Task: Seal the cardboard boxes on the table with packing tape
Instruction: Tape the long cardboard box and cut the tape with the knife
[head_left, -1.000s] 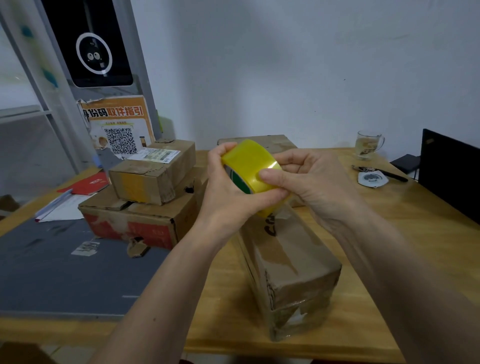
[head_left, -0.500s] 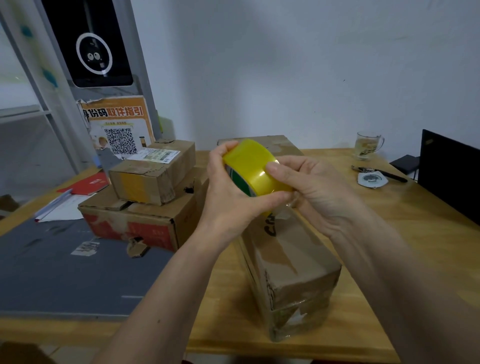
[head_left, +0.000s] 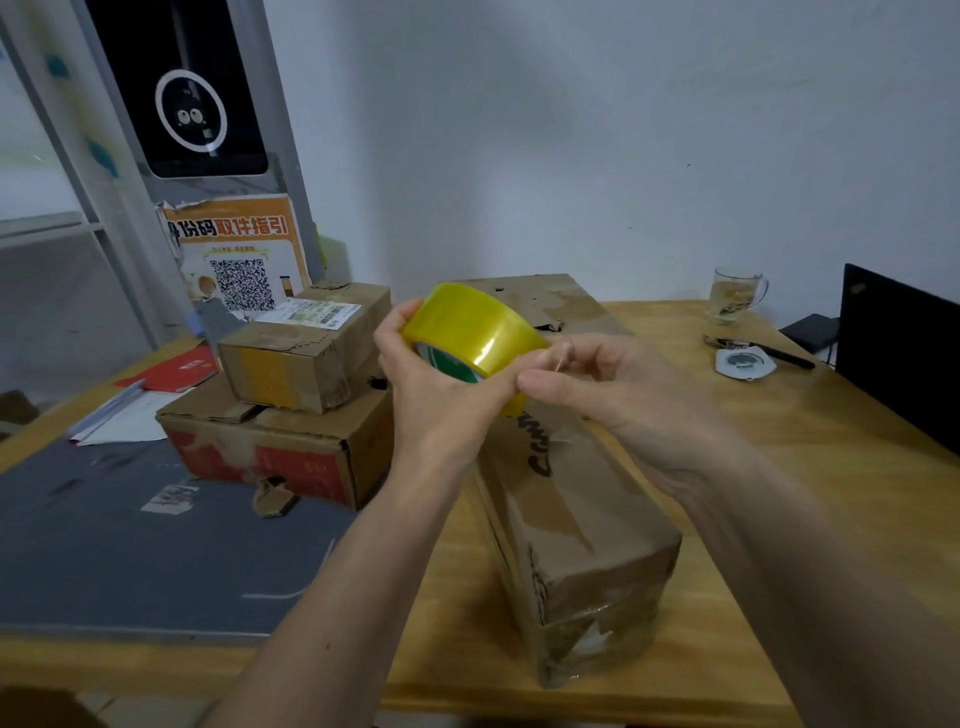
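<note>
A yellow roll of packing tape (head_left: 475, 332) is held up over the table, gripped from the left by my left hand (head_left: 431, 387). My right hand (head_left: 613, 384) pinches the loose clear tape end at the roll's right edge, a short strip peeled away. Below the hands lies a long cardboard box (head_left: 576, 514) with black writing on top, its near end covered in old clear tape. To the left, a small box (head_left: 306, 353) with a white label sits stacked on a larger red-printed box (head_left: 275, 447). Another flat box (head_left: 550, 301) lies behind the roll.
A wooden table (head_left: 779, 467) carries a dark grey mat (head_left: 130, 545) at the left, with papers and a red booklet (head_left: 171, 370). A glass cup (head_left: 735, 296), a white round object (head_left: 745, 362) and a pen lie at the back right. A black laptop screen (head_left: 898, 358) stands at the right edge.
My right hand has slid off the roll's face toward the right and now pulls a short clear strip of tape away from it. The left hand keeps the roll steady.
</note>
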